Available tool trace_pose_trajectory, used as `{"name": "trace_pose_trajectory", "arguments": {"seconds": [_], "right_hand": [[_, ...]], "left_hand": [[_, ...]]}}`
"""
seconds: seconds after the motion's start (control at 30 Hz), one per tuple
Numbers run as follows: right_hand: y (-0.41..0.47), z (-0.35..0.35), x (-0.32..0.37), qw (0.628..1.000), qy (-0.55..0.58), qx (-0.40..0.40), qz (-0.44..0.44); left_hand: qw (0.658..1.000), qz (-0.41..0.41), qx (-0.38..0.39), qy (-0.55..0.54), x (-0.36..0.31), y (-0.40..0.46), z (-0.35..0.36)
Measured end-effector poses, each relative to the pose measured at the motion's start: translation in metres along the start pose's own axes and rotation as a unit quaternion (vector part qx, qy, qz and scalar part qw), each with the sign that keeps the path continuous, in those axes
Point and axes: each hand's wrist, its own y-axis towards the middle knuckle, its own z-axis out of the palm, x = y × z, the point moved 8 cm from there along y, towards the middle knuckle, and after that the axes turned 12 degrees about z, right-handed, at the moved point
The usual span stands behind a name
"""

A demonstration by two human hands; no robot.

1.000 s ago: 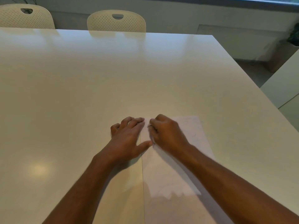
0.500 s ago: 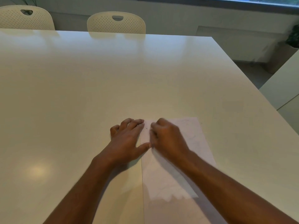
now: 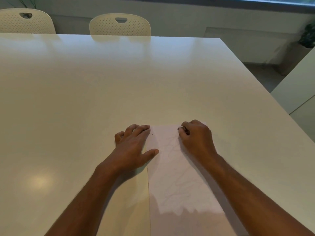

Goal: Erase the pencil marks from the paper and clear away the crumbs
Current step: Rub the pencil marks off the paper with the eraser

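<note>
A white sheet of paper [image 3: 177, 176] with faint pencil lines lies on the white table [image 3: 102, 91], near the front edge. My left hand [image 3: 133, 145] lies flat with spread fingers on the paper's left edge, thumb on the sheet. My right hand [image 3: 197, 138] is curled at the paper's far right corner, fingertips pinched on a small dark-tipped eraser [image 3: 182, 128] pressed to the sheet. A tiny dark crumb [image 3: 152, 134] lies on the paper near my left fingertips.
Two cream perforated chairs [image 3: 120, 24] [image 3: 25, 21] stand at the table's far side. The table's right edge runs diagonally; beyond it is floor, a second white surface [image 3: 298, 92] and a potted plant [image 3: 308, 36].
My right hand has slid to the right across the top of the paper, from next to my left hand to the far right corner. My left hand has stayed put.
</note>
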Motion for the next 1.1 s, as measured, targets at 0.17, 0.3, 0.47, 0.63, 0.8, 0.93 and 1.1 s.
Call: {"name": "trace_pose_trajectory", "arguments": {"seconds": [0.17,0.3,0.47,0.63,0.8,0.93,1.1], "right_hand": [[-0.007,0.002,-0.005,0.998,0.052,-0.013,0.025],[-0.005,0.0,-0.005,0.997,0.066,-0.013,0.023],[-0.004,-0.001,-0.004,0.999,0.047,-0.021,0.009],[0.003,0.001,-0.009,0.997,0.057,0.03,0.033],[-0.009,-0.006,0.0,0.999,0.013,0.037,0.021],[-0.022,-0.001,0.014,0.998,-0.026,0.046,-0.044],[0.01,-0.021,-0.015,0.998,-0.059,-0.028,0.023]], "left_hand": [[0.997,-0.05,0.045,0.038,-0.011,0.0,-0.003],[0.996,-0.016,-0.03,0.084,-0.057,0.003,-0.002],[0.998,0.024,-0.043,0.05,-0.087,0.005,0.028],[0.998,0.013,-0.019,0.065,-0.087,0.002,0.035],[0.998,0.005,-0.018,0.067,-0.086,0.002,0.036],[0.997,0.005,-0.004,0.075,-0.085,0.003,0.039],[0.996,-0.005,0.021,0.081,-0.087,0.004,0.041]]}}
